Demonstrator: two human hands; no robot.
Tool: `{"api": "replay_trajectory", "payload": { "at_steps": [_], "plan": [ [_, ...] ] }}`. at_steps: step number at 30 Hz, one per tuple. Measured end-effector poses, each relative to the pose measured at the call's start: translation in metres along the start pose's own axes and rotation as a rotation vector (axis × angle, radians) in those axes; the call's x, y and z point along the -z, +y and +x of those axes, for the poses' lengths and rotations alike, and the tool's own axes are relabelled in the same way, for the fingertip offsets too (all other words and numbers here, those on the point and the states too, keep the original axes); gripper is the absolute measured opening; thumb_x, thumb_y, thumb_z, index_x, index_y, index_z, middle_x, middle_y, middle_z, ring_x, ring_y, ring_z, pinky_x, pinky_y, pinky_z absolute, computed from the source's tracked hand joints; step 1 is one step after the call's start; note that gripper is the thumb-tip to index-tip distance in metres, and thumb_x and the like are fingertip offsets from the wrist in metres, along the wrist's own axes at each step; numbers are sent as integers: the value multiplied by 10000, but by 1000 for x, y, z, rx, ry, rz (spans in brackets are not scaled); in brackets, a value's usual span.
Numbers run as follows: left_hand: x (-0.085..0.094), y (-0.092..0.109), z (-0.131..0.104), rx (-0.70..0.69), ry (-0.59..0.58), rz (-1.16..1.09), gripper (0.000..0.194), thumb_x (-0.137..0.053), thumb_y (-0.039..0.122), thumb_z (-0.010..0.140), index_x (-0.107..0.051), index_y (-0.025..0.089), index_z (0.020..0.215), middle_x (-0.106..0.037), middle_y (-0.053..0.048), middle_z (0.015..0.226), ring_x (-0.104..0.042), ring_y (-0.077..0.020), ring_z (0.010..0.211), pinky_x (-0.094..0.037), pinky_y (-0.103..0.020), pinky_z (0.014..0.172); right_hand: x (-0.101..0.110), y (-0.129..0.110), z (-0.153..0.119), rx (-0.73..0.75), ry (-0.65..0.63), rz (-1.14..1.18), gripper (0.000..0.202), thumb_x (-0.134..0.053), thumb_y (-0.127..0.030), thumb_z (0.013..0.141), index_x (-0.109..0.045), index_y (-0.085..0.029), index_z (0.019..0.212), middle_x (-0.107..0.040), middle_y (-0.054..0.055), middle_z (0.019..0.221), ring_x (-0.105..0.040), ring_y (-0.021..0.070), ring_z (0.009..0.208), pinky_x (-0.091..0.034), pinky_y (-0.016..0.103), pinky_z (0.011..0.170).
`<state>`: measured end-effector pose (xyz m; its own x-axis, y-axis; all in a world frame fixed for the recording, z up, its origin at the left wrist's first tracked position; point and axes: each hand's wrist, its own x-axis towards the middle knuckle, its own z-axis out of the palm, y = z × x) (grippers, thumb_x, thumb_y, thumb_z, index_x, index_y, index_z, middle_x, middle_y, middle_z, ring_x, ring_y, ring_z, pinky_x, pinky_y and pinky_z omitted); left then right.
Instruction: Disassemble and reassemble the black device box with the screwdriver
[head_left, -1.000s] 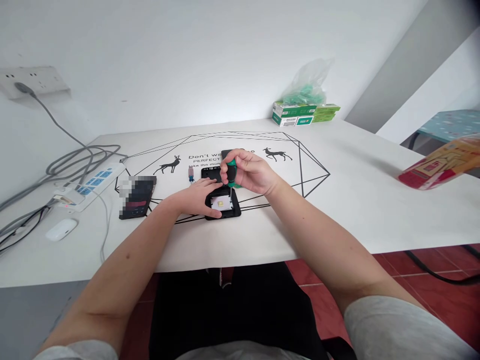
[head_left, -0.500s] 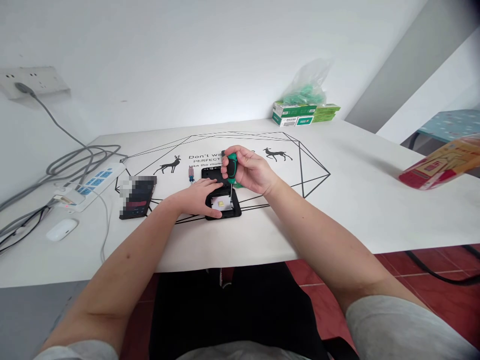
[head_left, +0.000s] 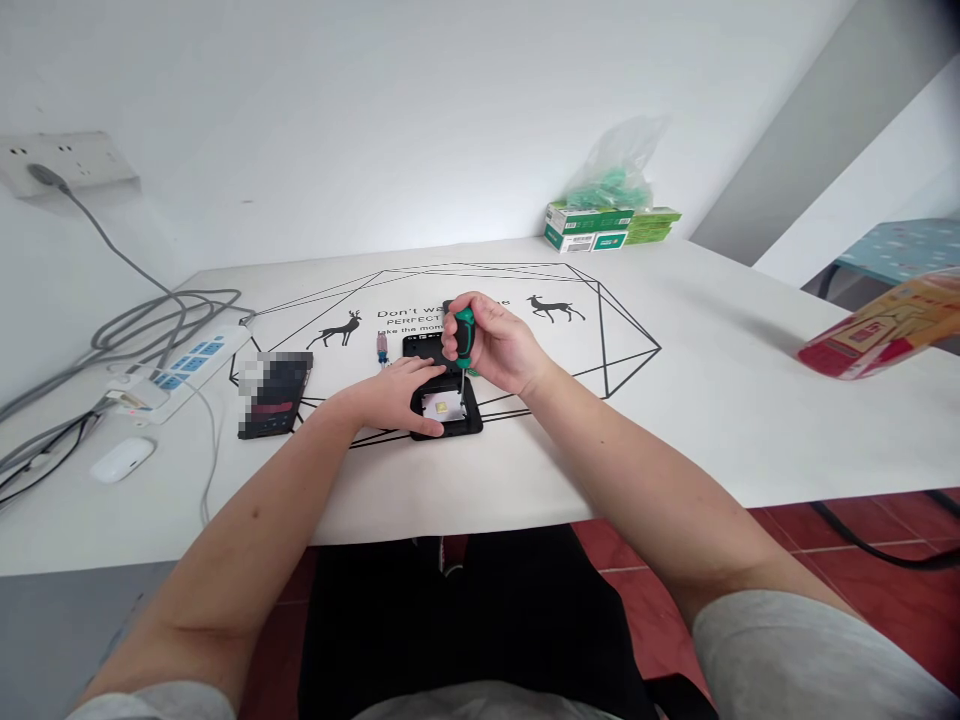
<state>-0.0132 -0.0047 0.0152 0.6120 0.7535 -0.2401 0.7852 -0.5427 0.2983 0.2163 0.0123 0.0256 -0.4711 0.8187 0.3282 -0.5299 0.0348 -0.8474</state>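
Observation:
My right hand [head_left: 495, 340] is wrapped round the green and black handle of a screwdriver [head_left: 465, 335]. Its shaft points straight down, and the tip meets the right inner side of a black rectangular device casing [head_left: 471, 424]. Inside that casing is a white panel with a small yellowish square [head_left: 442, 407]. Across the casing's left side lies my left hand [head_left: 397, 393], fingers stretched out and thumb on the near edge. Just behind, partly covered by my hands, is a black cover-like piece [head_left: 424, 349]. A bit of green shows beside the screwdriver shaft, too hidden to name.
A second small screwdriver [head_left: 382, 348] lies left of the black piece. Farther left are a phone [head_left: 281, 395], a white earbud case [head_left: 124, 459] and a power strip [head_left: 191, 365] with cables. Boxes [head_left: 589, 228] stand by the wall; a red-yellow package [head_left: 874, 330] is at right.
My right hand has turned slightly round the screwdriver handle, with its wrist shifted a little. The casing and my left hand stay in place.

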Motion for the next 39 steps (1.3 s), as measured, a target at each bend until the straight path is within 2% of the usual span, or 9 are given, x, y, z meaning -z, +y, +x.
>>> {"api": "replay_trajectory", "payload": {
  "at_steps": [3,6,11,14,17,20,27,32,39],
  "plan": [
    [-1,-2,1,-5,5,-4,1191,-773,812,818,-310,295,1786,-232,-126,1877,-172,-445,1726,-264,-605,1362,-1,3,0,28,12,-31,508,-955,-600,779,-649,-271,1018,-679,-38,870,-632,137,734,-558,282,650],
    [-2,-3,1,-1,2,0,1197,-766,820,820,-308,285,1788,-240,-132,1874,-164,-447,1728,-257,-607,1363,0,4,0,41,26,-44,476,-971,-533,784,-677,-262,1042,-666,-44,815,-629,131,719,-547,270,653],
    [-1,-1,1,5,-6,7,1211,-765,809,827,-289,256,1794,-209,-143,1881,-156,-425,1733,-259,-584,1367,-2,1,0,46,42,-27,483,-897,-601,835,-669,-273,1107,-715,-29,902,-658,141,711,-581,300,655],
    [-1,-1,0,1,-2,-1,1202,-766,810,826,-296,269,1791,-212,-139,1880,-165,-426,1730,-271,-586,1362,-4,0,0,23,55,-36,489,-838,-679,864,-634,-278,1055,-707,-28,866,-650,151,690,-573,307,629],
    [-1,-3,0,-12,2,5,1173,-756,814,834,-298,306,1787,-238,-129,1874,-173,-418,1730,-274,-596,1357,-4,2,0,34,71,-85,550,-860,-737,819,-631,-270,1000,-675,-25,840,-628,154,713,-567,313,646],
    [-2,-5,1,-18,4,10,1168,-744,826,839,-302,304,1786,-247,-132,1871,-177,-425,1728,-275,-604,1354,-3,2,0,51,60,-140,571,-940,-692,756,-654,-267,1009,-638,-38,797,-608,150,713,-555,314,662],
    [-2,-3,1,-3,5,2,1190,-770,807,829,-297,291,1791,-234,-129,1875,-191,-426,1724,-288,-578,1354,-6,2,1,39,69,-73,542,-804,-756,868,-630,-267,1025,-675,-25,897,-627,134,686,-550,292,606],
    [-1,-1,0,5,-8,6,1208,-754,824,830,-293,259,1793,-215,-145,1879,-162,-421,1733,-255,-574,1367,-2,5,2,85,105,-109,551,-992,-611,727,-641,-275,986,-640,-58,802,-607,127,696,-529,268,622],
    [0,0,0,8,-10,7,1208,-762,797,831,-292,237,1793,-210,-154,1879,-171,-421,1730,-265,-566,1367,-4,2,2,85,124,-51,465,-862,-647,858,-660,-283,1066,-695,-27,894,-643,148,749,-579,305,680]
  ]
}}
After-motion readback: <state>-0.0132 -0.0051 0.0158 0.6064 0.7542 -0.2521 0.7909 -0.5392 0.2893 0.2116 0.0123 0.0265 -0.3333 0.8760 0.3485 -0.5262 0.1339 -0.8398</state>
